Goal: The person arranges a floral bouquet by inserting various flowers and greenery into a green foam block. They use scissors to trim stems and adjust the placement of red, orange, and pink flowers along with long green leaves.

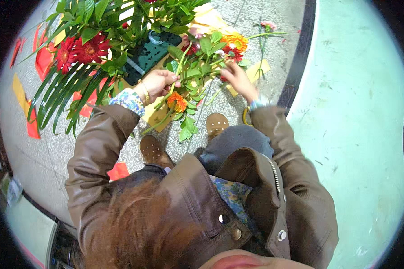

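My left hand [160, 84] pinches a green flower stem [181, 60] between thumb and fingers. Just below it lies an orange gerbera [177, 102] among leafy sprigs [195, 72]. My right hand [239, 79] reaches into the loose flowers, close to a red gerbera [235, 53]; its fingertips are partly hidden, so a grip is unclear. A yellow-orange gerbera [236, 41] lies beyond it. Behind my left hand is a dark green block, apparently floral foam [155, 50]. Large red gerberas [91, 47] and palm fronds [60, 97] stand out in the arrangement at upper left.
Red paper [45, 60] and yellow paper [20, 90] pieces lie on the speckled floor [50, 158]. A pink carnation [268, 25] rests at upper right. A yellow loop [245, 117] shows beside my right sleeve. Along the right runs a dark strip [294, 67] bordering a pale green surface [353, 111].
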`<state>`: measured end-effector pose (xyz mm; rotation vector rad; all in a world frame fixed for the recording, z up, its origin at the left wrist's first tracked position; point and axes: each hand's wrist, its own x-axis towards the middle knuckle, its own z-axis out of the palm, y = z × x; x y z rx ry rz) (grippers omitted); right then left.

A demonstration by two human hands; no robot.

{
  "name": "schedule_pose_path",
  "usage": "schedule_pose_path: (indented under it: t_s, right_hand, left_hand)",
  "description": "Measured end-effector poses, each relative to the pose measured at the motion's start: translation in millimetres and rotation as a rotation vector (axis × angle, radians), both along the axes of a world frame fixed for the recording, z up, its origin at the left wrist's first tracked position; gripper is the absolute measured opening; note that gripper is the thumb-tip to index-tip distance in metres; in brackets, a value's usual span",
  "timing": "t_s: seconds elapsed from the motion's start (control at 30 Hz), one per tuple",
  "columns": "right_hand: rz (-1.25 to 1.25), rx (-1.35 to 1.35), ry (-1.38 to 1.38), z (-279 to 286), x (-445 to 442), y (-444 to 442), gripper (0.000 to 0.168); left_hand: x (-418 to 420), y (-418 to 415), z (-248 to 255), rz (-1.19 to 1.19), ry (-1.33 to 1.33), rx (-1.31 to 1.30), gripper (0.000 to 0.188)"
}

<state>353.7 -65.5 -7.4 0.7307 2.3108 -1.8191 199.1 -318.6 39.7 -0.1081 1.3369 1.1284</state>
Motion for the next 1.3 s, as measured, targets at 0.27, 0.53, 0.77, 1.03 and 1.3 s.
schedule_pose_path:
  t_s: [0.27,0.53,0.77,1.03,1.3]
  right_hand:
    - [0.037,0.846,-0.287,-37.0,207.3,-11.7,0.069]
    - [0.004,0.851,-0.111,-25.3,202.1,11.2,0.073]
    - [-0.037,0.554,-0.479,-35.9,192.3,31.5,0.074]
    - [0.161,0.255,0.110,40.4,127.5,-10.0,0.062]
    - [0.356,0.526,0.115,63.3,71.5,-19.1,0.059]
  left_hand:
    - [52.0,-0.2,57.6,0.065,0.208,0.302,0.023]
    - [45.4,37.2,64.0,0.319,0.494,0.377,0.020]
    - [42.2,41.2,46.0,0.373,0.646,0.327,0.019]
    - [44.7,50.7,38.9,0.299,0.725,0.352,0.018]
    - [50.0,53.4,27.7,0.219,0.719,0.345,0.018]
